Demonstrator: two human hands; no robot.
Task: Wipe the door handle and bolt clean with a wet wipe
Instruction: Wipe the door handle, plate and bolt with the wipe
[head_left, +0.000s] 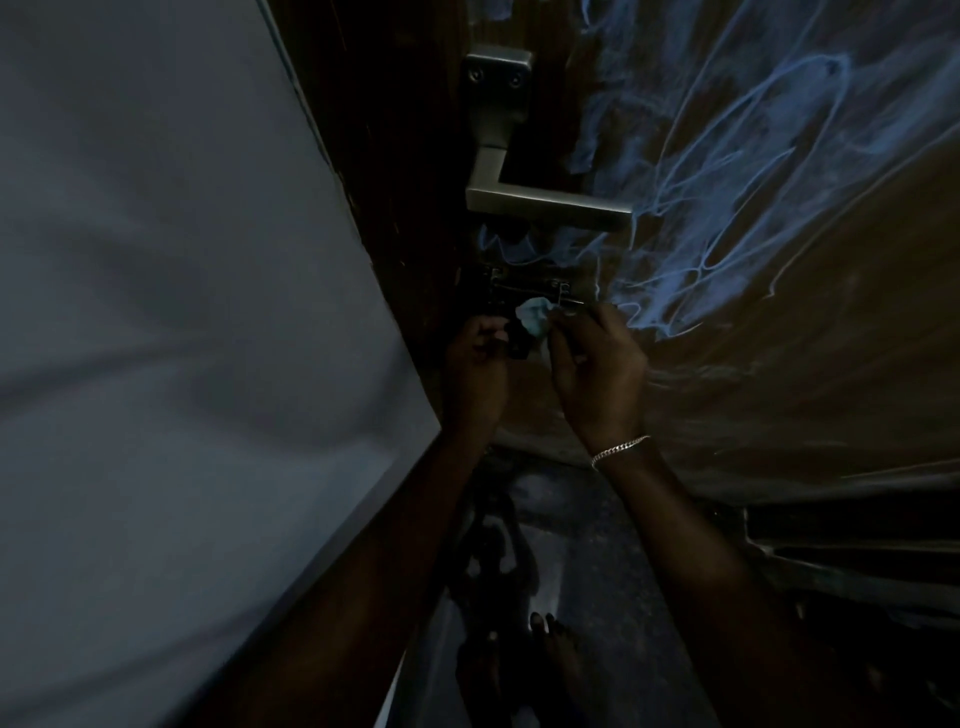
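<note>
The right hand (597, 364) pinches the bunched wet wipe (690, 316) against the bolt (530, 291), below the door handle (545, 200); the left hand (475, 371) grips the bolt's end. Bolt wiping looks underway; whether the handle is clean is unclear in the dim light

Dim view down a brown door (779, 338) scribbled with blue chalk. Metal door handle (540, 200) above, dark bolt (524, 288) just below. Right hand (597, 371), bracelet (618, 451) at the wrist, pinching a crumpled pale wipe (688, 318) against the bolt. Left hand (475, 371) gripping a dark part beside it. Pale wall (182, 312) at left.
</note>
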